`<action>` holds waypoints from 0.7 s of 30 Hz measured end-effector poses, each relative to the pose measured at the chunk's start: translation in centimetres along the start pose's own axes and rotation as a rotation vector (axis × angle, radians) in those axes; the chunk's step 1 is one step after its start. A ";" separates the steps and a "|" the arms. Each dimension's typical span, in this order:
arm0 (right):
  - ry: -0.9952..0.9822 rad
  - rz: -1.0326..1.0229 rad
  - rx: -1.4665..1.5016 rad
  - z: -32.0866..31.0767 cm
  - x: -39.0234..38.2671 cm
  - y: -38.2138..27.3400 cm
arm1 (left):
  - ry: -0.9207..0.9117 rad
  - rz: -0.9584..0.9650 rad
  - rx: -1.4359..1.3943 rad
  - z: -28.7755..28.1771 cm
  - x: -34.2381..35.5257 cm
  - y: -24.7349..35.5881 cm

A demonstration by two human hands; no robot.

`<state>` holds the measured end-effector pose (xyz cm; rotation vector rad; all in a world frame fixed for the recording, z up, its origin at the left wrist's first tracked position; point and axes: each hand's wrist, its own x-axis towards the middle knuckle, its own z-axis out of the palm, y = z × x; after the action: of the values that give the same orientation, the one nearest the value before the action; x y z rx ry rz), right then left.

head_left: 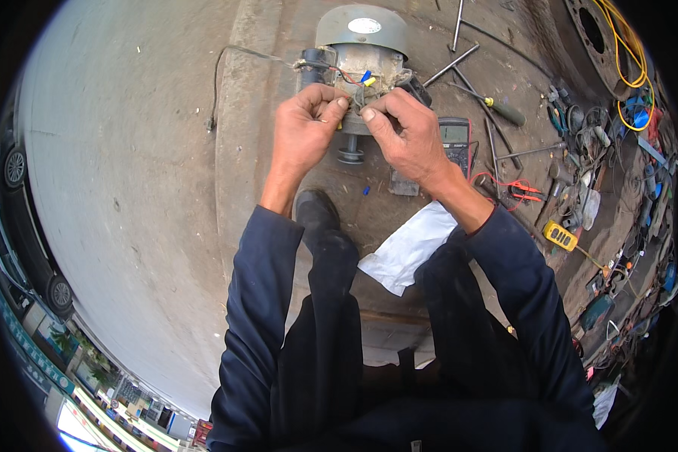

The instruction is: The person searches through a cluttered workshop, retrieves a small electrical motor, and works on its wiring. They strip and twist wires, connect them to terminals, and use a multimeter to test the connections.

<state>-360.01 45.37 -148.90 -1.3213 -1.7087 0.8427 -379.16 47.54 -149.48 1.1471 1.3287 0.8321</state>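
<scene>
An electric motor (369,64) with a rounded grey metal cover stands on the ground in front of me, its shaft and pulley (350,151) toward me. At its near side my left hand (309,124) is closed in a pinch on a thin wire. My right hand (408,134) pinches a wire too, its fingertips close to the left ones. The wire ends are partly hidden by my fingers. Just beyond them sit a blue wire connector (366,76) and a yellow wire connector (369,82). A black cylinder, likely a capacitor (313,66), is fixed at the motor's left side.
A multimeter (455,139) with red probes (523,190) lies right of the motor. Beyond are T-handled wrenches (467,60), a screwdriver (505,111) and a yellow control pendant (560,236). White paper (408,248) lies between my feet. A cord (215,90) trails left. Clutter lines the right.
</scene>
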 end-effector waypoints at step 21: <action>-0.196 0.001 0.002 -0.4 4.3 -2.2 | -0.022 0.136 0.188 -0.5 -0.2 -0.4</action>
<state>-361.24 49.06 -145.95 -1.2726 -1.8574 1.0021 -379.70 47.35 -149.73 1.4026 1.3431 0.8022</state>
